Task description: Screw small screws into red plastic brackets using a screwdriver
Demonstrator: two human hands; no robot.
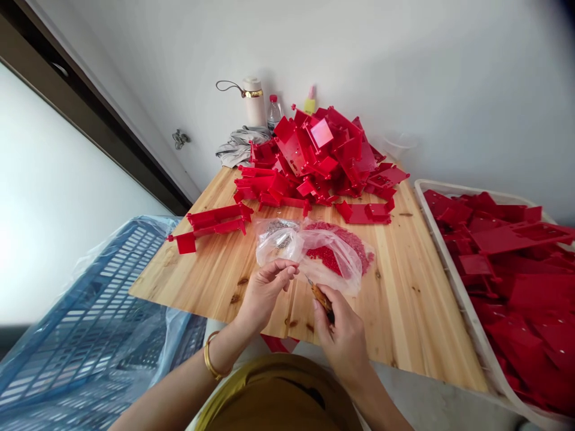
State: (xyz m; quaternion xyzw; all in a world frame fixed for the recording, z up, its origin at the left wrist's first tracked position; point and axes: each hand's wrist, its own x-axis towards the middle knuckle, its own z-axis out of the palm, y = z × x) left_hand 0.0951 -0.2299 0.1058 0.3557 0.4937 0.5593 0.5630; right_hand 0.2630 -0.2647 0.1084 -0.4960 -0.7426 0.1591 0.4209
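My left hand (269, 290) is closed in a pinch above the front of the wooden table; whatever its fingertips hold is too small to name. In my right hand (344, 329) is a small brown-handled screwdriver (322, 299), its thin metal tip pointing up and left toward the left fingertips. Just behind both hands lies a clear plastic bag (277, 230) of small silvery metal parts. Beside it, a second plastic bag (350, 272) holds many tiny red pieces (326, 257). A folded red plastic part (213, 221) lies at the table's left.
A heap of red plastic parts (314, 155) covers the back of the table (404, 299). More fill a white crate (442, 257) at right. A blue basket (90, 347) stands left. Behind are a flask (254, 108), a bottle (274, 112) and a grey cloth (238, 146).
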